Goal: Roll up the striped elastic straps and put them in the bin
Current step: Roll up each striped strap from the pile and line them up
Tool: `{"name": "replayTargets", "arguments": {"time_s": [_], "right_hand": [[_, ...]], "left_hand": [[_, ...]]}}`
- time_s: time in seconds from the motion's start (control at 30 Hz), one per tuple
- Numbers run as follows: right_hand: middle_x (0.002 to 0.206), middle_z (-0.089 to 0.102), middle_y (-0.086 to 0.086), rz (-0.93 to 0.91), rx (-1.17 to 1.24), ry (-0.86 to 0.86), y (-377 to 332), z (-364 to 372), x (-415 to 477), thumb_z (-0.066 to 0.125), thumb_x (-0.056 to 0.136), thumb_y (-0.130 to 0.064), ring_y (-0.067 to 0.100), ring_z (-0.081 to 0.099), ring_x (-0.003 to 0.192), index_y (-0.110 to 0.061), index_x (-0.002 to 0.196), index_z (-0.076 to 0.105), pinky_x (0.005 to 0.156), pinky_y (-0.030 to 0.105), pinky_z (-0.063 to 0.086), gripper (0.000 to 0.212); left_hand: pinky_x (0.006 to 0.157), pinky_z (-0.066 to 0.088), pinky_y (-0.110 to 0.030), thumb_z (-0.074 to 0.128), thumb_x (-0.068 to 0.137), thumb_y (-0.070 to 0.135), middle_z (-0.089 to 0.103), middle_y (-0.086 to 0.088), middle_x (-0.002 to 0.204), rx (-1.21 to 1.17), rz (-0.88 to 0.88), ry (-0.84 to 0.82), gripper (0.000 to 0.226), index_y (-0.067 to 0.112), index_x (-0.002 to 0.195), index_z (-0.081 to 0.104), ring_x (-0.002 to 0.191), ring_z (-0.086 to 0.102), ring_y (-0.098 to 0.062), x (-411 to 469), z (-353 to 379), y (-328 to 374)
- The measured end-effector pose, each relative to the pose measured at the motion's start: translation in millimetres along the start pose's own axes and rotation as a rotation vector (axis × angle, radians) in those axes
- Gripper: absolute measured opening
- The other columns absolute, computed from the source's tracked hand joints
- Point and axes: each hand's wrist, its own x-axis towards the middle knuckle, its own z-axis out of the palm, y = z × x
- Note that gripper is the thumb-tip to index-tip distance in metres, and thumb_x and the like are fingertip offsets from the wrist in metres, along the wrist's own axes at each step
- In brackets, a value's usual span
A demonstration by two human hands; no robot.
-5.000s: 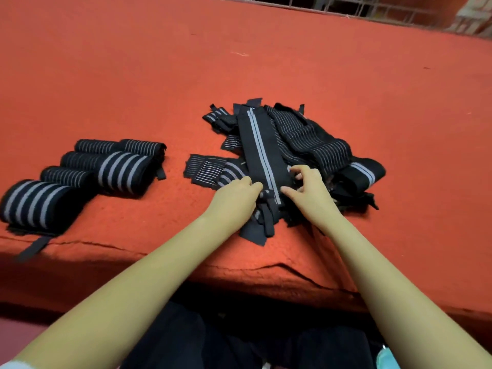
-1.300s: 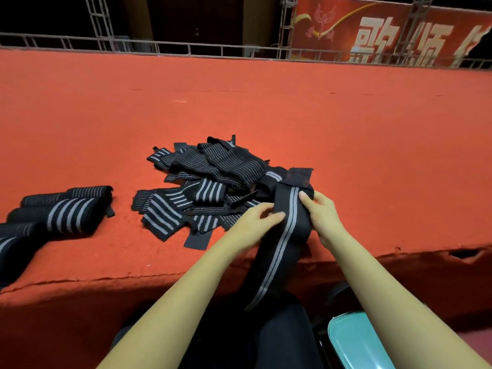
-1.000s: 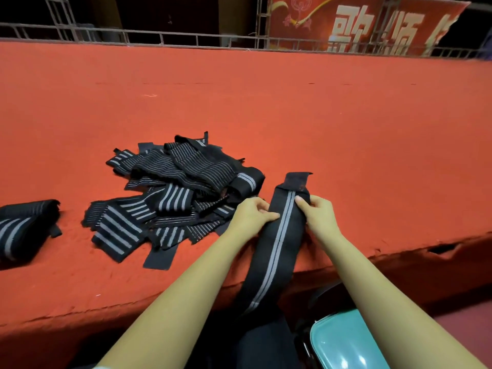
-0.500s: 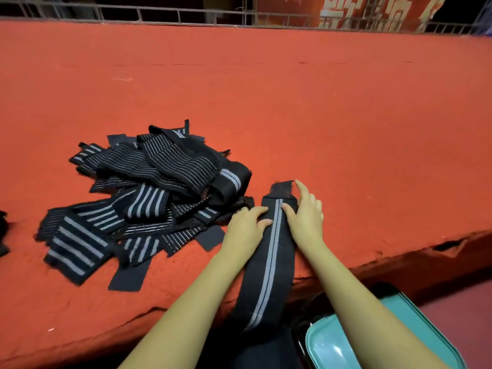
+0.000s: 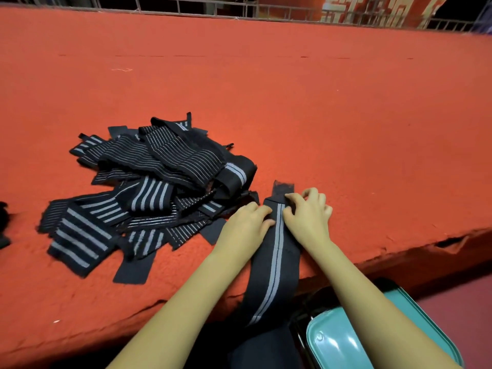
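Black elastic strap (image 5: 274, 265) with grey centre stripes; black, grey-striped strap heap (image 5: 149, 193); orange-red carpeted counter (image 5: 319, 115); teal bin (image 5: 346, 342).

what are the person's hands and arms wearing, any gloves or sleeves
Nothing visible. The left hand and right hand are ungloved, with no rings showing. Both forearms are bare, with no watch, bracelet or sleeve in view before the frame's edge.
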Motion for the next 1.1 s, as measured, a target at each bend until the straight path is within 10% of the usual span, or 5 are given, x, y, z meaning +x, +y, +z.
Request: {"name": "replayTargets", "arguments": {"time_s": [0.2, 0.57, 0.73, 0.9, 1.1], "right_hand": [[0.117, 0.057, 0.002, -0.169, 0.627, 0.028, -51.9, -31.0, 29.2, 0.050, 0.095, -0.010, 0.014, 0.054, 0.105, -0.011, 0.120, 0.062, 0.092, 0.020, 0.041, 0.028], [0.130, 0.060, 0.009, -0.206, 0.197, -0.545, -117.6, 8.8, 56.0, 0.071, 0.085, -0.023, 0.023, 0.055, 0.118, -0.006, 0.128, 0.058, 0.086, 0.024, 0.038, 0.049], [0.108, 0.068, 0.010, -0.155, 0.282, -0.341, -129.4, 10.6, 74.7, 0.066, 0.087, -0.032, 0.024, 0.060, 0.105, -0.009, 0.104, 0.069, 0.081, 0.028, 0.042, 0.029], [0.137, 0.047, 0.016, -0.127, 0.359, -0.273, -181.5, 21.8, 106.6, 0.059, 0.089, -0.049, 0.033, 0.043, 0.128, -0.008, 0.141, 0.039, 0.102, 0.040, 0.039, 0.069], [0.134, 0.044, 0.018, -0.054, 0.180, -0.341, -209.2, 46.0, 119.3, 0.069, 0.080, -0.046, 0.036, 0.037, 0.129, -0.009, 0.133, 0.044, 0.103, 0.044, 0.036, 0.070]], "left_hand": [[0.079, 0.046, -0.045, 0.057, 0.090, 0.016, 0.057, -0.015, 0.098, 0.070, 0.028, 0.479, 0.020, 0.004, 0.104, 0.064, 0.091, 0.055, -0.036, 36.4, -57.4, -24.3], [0.081, 0.049, -0.043, 0.052, 0.084, -0.001, 0.063, -0.005, 0.115, 0.351, -0.178, 0.182, 0.039, 0.016, 0.116, 0.065, 0.104, 0.058, -0.031, 17.4, -96.1, -128.3], [0.067, 0.042, -0.032, 0.048, 0.088, 0.024, 0.066, 0.004, 0.103, 0.373, -0.323, 0.208, 0.026, 0.023, 0.109, 0.063, 0.097, 0.057, -0.022, -7.3, -121.8, -149.6], [0.058, 0.036, -0.031, 0.037, 0.100, 0.039, 0.065, 0.002, 0.090, 0.325, -0.346, 0.238, 0.027, 0.023, 0.117, 0.050, 0.074, 0.055, -0.020, 3.2, -126.4, -139.0], [0.081, 0.037, -0.030, 0.042, 0.100, 0.024, 0.055, -0.003, 0.116, 0.113, -0.364, 0.276, 0.025, 0.013, 0.119, 0.055, 0.105, 0.054, -0.022, 30.4, -127.7, -151.0]]}}
